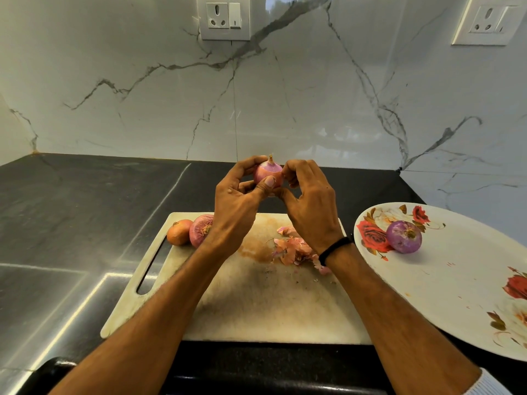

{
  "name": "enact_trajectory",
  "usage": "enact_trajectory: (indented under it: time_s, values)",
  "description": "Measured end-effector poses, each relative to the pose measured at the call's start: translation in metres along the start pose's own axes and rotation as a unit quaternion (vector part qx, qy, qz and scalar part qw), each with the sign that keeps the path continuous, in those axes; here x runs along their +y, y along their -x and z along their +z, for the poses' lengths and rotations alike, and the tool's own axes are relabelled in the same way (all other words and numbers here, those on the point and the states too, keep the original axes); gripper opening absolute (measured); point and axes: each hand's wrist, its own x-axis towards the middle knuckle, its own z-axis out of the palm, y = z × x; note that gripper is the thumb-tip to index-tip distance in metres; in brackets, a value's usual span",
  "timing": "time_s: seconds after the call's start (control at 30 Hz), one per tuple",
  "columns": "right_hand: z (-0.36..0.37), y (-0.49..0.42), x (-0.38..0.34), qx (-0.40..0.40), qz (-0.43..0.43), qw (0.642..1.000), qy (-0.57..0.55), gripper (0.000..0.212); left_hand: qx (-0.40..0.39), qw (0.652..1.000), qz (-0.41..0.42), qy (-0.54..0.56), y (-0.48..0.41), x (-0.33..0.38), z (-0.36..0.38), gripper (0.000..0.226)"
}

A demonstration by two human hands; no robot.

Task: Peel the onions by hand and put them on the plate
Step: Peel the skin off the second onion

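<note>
head view: on the board (256,303), below the fingers, peels (293,249) are heaped; two unpeeled onions (179,232) lie down-left. the plate (445,280), to the fingers' right, holds one peeled onion (404,236). farther off, an onion (269,172) is gripped stem-up by the left hand (236,201), fingers curled, thumb across it; skin at its right side is pinched by the right hand (308,201), and a downward strip seems next.

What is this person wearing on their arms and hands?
Both hands, left hand and right hand, are bare: no gloves or rings show. A thin black band circles the right wrist. The forearms are uncovered; a white ribbed sleeve edge shows on the right arm at the frame's bottom corner.
</note>
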Motion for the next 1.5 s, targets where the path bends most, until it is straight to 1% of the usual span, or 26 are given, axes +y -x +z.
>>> enact_trajectory:
  time_s: [0.2, 0.27, 0.33, 0.4, 0.63, 0.73, 0.8, 0.87, 0.93, 1.0, 1.13, 1.5]
  values:
    - [0.0029, 0.0033, -0.001, -0.003, -0.009, 1.0, -0.003, 0.015, 0.007, 1.0, 0.0, 0.022, 0.0008, 0.0035, 0.0005, 0.036]
    - [0.0017, 0.0015, -0.0036, 0.005, 0.007, 1.0, -0.023, 0.019, 0.008, 1.0, 0.002, 0.029, 0.0008, 0.005, 0.0007, 0.035]
    - [-0.0015, -0.0007, -0.0063, 0.017, 0.037, 0.998, -0.043, 0.029, 0.006, 1.0, 0.004, 0.028, 0.0011, 0.0064, 0.0009, 0.034]
    - [-0.0037, -0.0016, -0.0066, 0.021, 0.048, 0.998, -0.047, 0.036, 0.003, 1.0, 0.005, 0.03, 0.0017, 0.0071, 0.0016, 0.034]
    - [0.0, 0.0003, -0.0036, 0.019, 0.017, 0.999, -0.026, 0.03, -0.004, 0.999, 0.008, 0.031, 0.0008, 0.0047, 0.0007, 0.034]
    - [0.0025, 0.0022, -0.0023, 0.015, 0.001, 1.0, -0.016, 0.021, 0.002, 1.0, 0.006, 0.03, -0.0002, 0.0033, -0.0002, 0.035]
    - [0.004, 0.0029, -0.0031, 0.013, -0.002, 1.0, -0.013, 0.018, 0.003, 0.999, 0.005, 0.031, -0.0009, 0.003, -0.001, 0.035]
    - [0.0023, 0.0017, -0.0051, 0.02, 0.018, 0.999, -0.031, 0.023, 0.001, 0.999, 0.004, 0.034, -0.0009, 0.0033, -0.0013, 0.035]
    - [-0.001, 0.0002, -0.0067, 0.026, 0.039, 0.998, -0.049, 0.032, -0.002, 0.999, 0.003, 0.033, -0.0004, 0.0036, -0.0011, 0.035]
    - [-0.0018, -0.0002, -0.0069, 0.023, 0.034, 0.998, -0.044, 0.036, -0.006, 0.999, 0.002, 0.033, -0.0001, 0.0034, -0.0011, 0.036]
    - [0.0003, 0.0006, -0.0054, 0.019, 0.016, 0.999, -0.024, 0.033, -0.009, 0.999, 0.0, 0.034, 0.0011, 0.0062, -0.0013, 0.038]
    - [-0.002, -0.0013, -0.0022, 0.0, 0.012, 1.0, -0.014, 0.028, -0.013, 1.0, -0.003, 0.025, 0.0005, 0.003, -0.0007, 0.041]
